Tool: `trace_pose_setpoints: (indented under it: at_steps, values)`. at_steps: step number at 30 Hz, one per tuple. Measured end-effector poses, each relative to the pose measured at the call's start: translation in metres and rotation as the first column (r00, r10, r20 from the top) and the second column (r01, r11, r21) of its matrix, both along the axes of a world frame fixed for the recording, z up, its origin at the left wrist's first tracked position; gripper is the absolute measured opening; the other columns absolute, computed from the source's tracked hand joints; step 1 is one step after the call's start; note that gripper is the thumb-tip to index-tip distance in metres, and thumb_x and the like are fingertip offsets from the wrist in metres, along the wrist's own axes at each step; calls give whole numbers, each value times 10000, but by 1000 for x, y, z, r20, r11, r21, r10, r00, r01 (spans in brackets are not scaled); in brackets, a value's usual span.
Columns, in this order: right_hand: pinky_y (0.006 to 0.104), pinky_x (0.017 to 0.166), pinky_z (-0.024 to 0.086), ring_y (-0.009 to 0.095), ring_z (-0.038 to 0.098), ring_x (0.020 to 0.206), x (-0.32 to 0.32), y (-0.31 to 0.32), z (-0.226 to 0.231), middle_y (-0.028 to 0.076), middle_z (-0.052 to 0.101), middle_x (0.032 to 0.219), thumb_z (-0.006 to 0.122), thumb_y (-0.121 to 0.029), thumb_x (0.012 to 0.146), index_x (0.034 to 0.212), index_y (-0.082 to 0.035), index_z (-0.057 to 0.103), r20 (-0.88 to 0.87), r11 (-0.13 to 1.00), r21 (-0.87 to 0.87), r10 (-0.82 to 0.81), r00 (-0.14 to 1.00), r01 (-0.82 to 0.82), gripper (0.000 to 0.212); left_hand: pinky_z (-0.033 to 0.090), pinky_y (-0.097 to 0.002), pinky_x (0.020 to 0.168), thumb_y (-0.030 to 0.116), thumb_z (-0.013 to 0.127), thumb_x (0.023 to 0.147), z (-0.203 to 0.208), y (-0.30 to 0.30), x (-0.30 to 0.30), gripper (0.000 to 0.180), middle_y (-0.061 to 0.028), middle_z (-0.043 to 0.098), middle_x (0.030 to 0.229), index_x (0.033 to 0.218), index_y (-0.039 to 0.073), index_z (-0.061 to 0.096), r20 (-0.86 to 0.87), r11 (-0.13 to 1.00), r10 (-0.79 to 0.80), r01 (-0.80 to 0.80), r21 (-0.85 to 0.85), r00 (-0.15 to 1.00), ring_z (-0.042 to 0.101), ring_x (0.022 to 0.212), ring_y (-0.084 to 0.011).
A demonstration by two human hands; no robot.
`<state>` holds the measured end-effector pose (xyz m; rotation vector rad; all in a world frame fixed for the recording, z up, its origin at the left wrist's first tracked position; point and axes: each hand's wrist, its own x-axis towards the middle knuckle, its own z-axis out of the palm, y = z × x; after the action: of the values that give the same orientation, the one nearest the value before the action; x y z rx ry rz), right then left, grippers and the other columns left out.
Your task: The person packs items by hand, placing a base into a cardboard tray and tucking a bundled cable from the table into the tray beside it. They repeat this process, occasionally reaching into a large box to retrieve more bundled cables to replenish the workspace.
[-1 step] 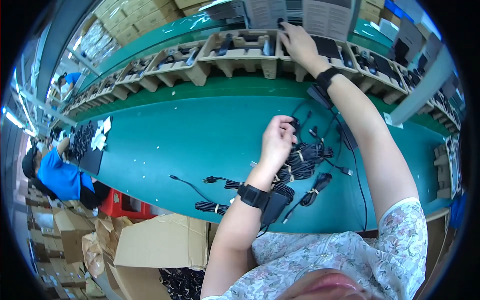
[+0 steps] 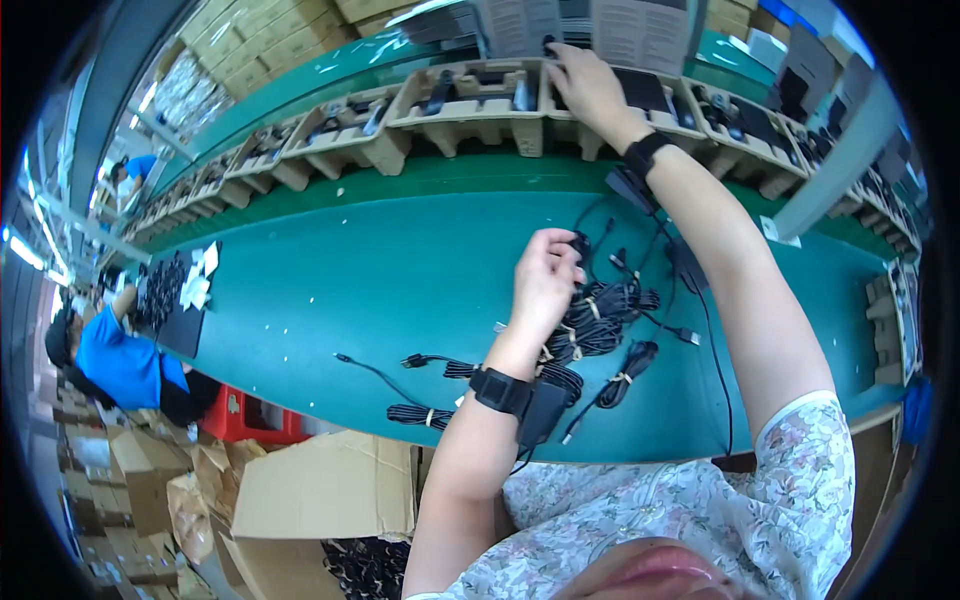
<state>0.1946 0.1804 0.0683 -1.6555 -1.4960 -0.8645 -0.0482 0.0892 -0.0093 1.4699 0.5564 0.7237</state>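
At the left of the frame, a co-worker in a blue shirt (image 2: pixel 115 345) is by a black mat (image 2: pixel 182 330) with a heap of small black things (image 2: pixel 160 285) and white paper slips (image 2: pixel 197 287) on it. A row of brown cardboard trays (image 2: pixel 350 148) goes across the top, and the near ones already have black parts in them; the far ones are too small to check. At the lower left, an open cardboard box (image 2: pixel 320 485) has more black bundles (image 2: pixel 365 568) inside. In the middle of the frame, the left hand (image 2: pixel 546 272) has its fingers curled around a small black cable end (image 2: pixel 580 246), over the green tabletop (image 2: pixel 380 260). Just to its lower right is a pile of tied black cables (image 2: pixel 595 325), out of the trays, so plenty seems left. At the top, right of the middle, the right hand (image 2: pixel 590 88) reaches over a tray with its fingers part open; a little black piece (image 2: pixel 549 44) is at its fingertips, but I cannot tell if it is gripped. Next to the earlier frame, hardly anything is different: the whole view has slid a tiny bit left, and both hands stay in the same spots over the same things.
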Motion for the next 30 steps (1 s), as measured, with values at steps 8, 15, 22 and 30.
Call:
trace_pose_setpoints:
  at_steps: [8,15,22,30]
  values:
    - [396,933,357,294,467,1093,-65,-180,-27,119,522,1141,592,-216,810,1101,-67,512,-55,945,-216,241,969,-247,336,429,-182,526,22,481,873,4,10,-9,166,-62,578,814,1036,-6,493,-15,1000,-10,10,9,1000,565,646,-87]
    - [383,953,356,297,454,1125,-42,-358,-55,115,497,1198,571,-149,824,1110,-54,514,-308,899,-430,-64,949,-79,306,424,-174,521,32,494,871,-5,14,-11,171,-70,596,846,1034,-19,494,4,1000,-9,9,15,1000,566,645,-80]
    - [368,972,344,282,441,1150,-35,-378,-77,119,490,1218,560,-126,830,1102,-54,534,-328,881,-467,-98,939,-71,282,440,-192,582,72,506,882,7,14,-13,183,-86,605,877,1046,-9,502,-76,1000,-22,24,16,997,568,690,-96]
    - [361,923,378,277,480,1083,-29,-368,-77,111,522,1147,567,-118,821,1065,-51,550,-254,918,-396,-85,964,-23,253,467,-273,691,114,511,885,42,-12,-67,176,-87,592,972,1025,8,509,-204,849,161,-30,527,966,578,850,-154]
